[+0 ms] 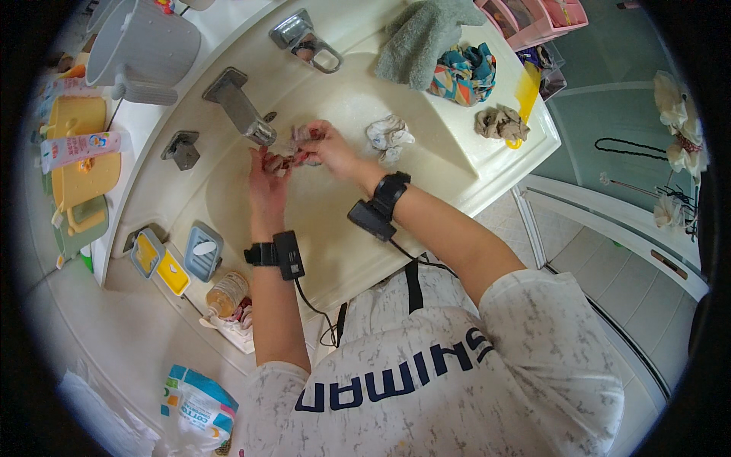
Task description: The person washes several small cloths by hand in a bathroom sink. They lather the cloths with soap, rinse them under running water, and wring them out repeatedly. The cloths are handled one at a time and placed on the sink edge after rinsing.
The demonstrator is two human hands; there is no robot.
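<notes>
Under the chrome faucet (pixel 240 105), my left hand (pixel 268 177) and my right hand (pixel 331 149) hold a small wet cloth (pixel 308 159) between them. The cloth looks reddish and grey, and is partly hidden by my blurred fingers. My left fingertips sit just below the faucet's mouth, while my right hand pinches the cloth farther right. In the cream sink basin (pixel 342 211), a crumpled white cloth (pixel 390 137) lies to the right of my right hand.
A grey towel (pixel 420 43), a colourful patterned cloth (pixel 465 74) and a crumpled beige cloth (pixel 502 123) lie on the right ledge. Left of the basin are soap dishes (pixel 204 251) and a bottle of amber liquid (pixel 227 294). A grey cup (pixel 145 51) stands on the shelf.
</notes>
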